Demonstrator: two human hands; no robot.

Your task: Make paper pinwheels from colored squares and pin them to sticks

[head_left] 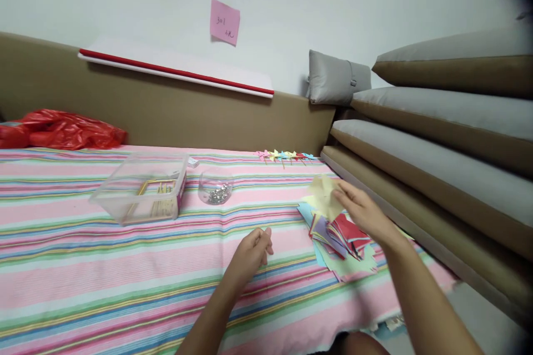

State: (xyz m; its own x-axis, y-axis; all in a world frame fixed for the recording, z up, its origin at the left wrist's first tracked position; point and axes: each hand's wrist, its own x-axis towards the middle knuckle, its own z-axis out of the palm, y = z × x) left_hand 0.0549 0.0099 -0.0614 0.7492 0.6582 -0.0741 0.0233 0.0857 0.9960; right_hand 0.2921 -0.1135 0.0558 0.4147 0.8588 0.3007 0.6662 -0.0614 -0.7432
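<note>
My right hand [356, 205] is closed on a pale yellow paper piece [323, 193], held over a loose pile of cut coloured paper [347, 236] in red, purple, blue and green. My left hand [257, 247] hovers over the striped cloth, left of the pile, its fingers curled together; whether anything small is between them is hidden. Beyond it stands a clear round container [215, 188] with small silvery pieces inside. A clear plastic box [145, 194] with thin sticks in it is at the left. Small paper pinwheels [285, 156] on sticks lie in a row at the back.
Striped cloth [166, 266] covers the surface. A red plastic bag [75, 130] lies at the back left. Stacked cushions [441, 150] rise along the right side. Against the wall, a red and white roll [175, 73] rests on the brown backboard [200, 116].
</note>
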